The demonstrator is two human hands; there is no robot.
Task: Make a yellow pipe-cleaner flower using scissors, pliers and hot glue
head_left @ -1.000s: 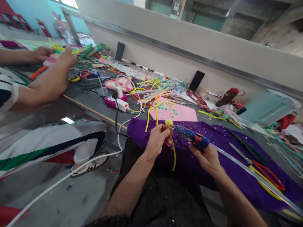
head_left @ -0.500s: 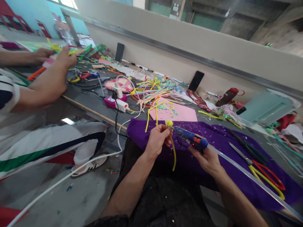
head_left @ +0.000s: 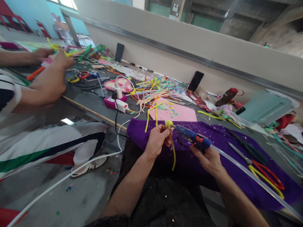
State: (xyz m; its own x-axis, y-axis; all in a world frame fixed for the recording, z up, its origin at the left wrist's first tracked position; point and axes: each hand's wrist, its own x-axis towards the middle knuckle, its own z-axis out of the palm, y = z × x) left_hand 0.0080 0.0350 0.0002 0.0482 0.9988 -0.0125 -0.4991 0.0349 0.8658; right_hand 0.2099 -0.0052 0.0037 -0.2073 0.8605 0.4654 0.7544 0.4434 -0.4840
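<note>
While the right hand (head_left: 209,159) grips the handle of a blue glue gun (head_left: 186,132), the left hand (head_left: 155,142) is closed in a pinch just below a yellow tuft (head_left: 169,123). Fingers of the right are wrapped closely around the handle; whether the trigger is pressed cannot be told. From the left fingertips a yellow stem (head_left: 174,154) hangs, its long axis running down towards the wearer.

The tuft lies at the far side of the left fingertips, with the left hand the nearer of the two. The gun's barrel slants from the right hand leftward and slightly away, its nozzle just beside the tuft's base; contact cannot be confirmed. A clear glue stick (head_left: 236,164) extends from the gun's rear, to the right and back towards the wearer, passing over a purple cloth (head_left: 139,129).

To the right of the right hand, scissors (head_left: 241,154) rest on the cloth, blades pointing away and leftward. Beyond both hands: a pink sheet (head_left: 187,113) bearing small clippings, then a heap of coloured stems (head_left: 161,93). Farther left, past the power strip (head_left: 110,102), a co-worker's hand (head_left: 62,60) is noted. Beyond the heap, a dark phone (head_left: 196,81) leans against the partition (head_left: 163,63).
</note>
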